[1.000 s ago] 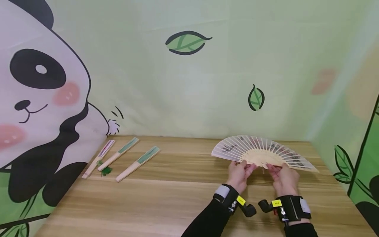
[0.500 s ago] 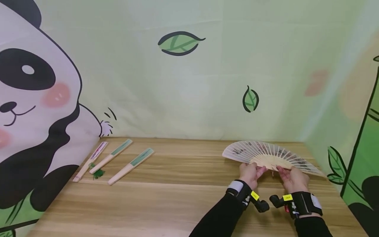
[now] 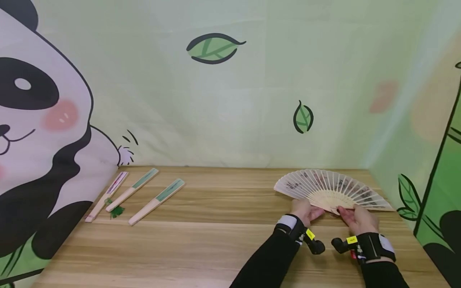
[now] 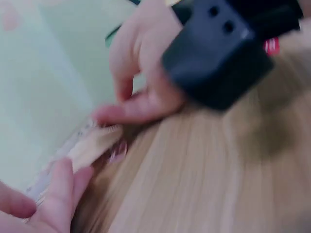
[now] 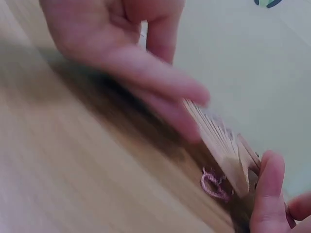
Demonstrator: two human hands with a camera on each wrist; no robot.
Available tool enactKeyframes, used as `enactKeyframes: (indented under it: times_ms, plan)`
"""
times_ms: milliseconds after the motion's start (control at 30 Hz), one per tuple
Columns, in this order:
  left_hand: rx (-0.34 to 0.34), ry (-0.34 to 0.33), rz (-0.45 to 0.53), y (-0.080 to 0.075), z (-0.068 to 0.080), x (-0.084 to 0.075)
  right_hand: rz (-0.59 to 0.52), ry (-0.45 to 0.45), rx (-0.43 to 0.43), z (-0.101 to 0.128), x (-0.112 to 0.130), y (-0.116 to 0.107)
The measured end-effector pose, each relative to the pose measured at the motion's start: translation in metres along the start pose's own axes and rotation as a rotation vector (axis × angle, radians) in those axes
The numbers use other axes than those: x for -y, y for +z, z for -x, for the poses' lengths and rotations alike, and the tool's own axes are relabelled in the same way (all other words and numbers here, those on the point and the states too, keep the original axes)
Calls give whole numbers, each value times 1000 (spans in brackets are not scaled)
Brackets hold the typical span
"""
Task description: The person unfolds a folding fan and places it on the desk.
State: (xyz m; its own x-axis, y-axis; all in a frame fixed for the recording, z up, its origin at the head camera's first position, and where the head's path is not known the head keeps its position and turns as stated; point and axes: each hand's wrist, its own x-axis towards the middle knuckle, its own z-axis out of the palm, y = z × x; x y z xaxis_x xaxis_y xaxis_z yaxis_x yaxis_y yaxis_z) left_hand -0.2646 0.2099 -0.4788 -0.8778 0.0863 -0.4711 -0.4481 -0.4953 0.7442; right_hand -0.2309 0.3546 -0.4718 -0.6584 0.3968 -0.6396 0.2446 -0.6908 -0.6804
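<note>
A pale folding fan (image 3: pixel 333 194) with wooden ribs and a printed leaf is spread wide at the right of the wooden table. At its near left edge is my left hand (image 3: pixel 305 211), fingers straight; in the right wrist view these fingers (image 5: pixel 160 77) reach along the rib ends. My right hand (image 3: pixel 361 220) pinches the fan close to its pivot. A pink cord loop (image 5: pixel 214 184) hangs by the pivot in the right wrist view. Blur in the wrist views hides the exact finger contact.
Several closed fans lie at the far left: one with a purple-and-white end (image 3: pixel 107 197), one green-ended fan (image 3: pixel 132 190) and another green-ended fan (image 3: pixel 157 202). A green tassel (image 3: pixel 116 211) lies among them. A printed backdrop (image 3: pixel 234 120) walls the table's back.
The fan has shifted slightly right in view and come down lower towards the table. My left thumb no longer shows on top of it. The closed fans stay put while the view turns.
</note>
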Motion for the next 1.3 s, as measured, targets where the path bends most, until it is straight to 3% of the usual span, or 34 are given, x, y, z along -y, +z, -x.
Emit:
enactKeyframes:
  times_ms: [167, 367, 533, 667, 767, 933, 1100, 1300]
  plan:
    - [62, -50, -127, -9, -1, -8, 26, -15, -51, 0, 1, 0]
    - [228, -218, -196, -25, -13, -11, 83, -43, -63, 6, 2, -3]
    - [251, -224, -206, -33, -16, -13, 194, -110, -71, 15, 3, -1]
    - [264, -171, -258, -33, -7, -18, 286, -227, -38, 29, -1, 3]
    - [317, -122, -330, -32, 4, -24, 368, -349, 29, 45, -4, 10]
    - [416, 18, -508, -49, 24, -41, 674, -514, 197, 76, -22, 32]
    - [470, 171, -699, -89, 45, -63, 915, -582, 376, 100, -52, 60]
    - [514, 384, -955, -160, 59, -103, 949, -540, 602, 126, -92, 97]
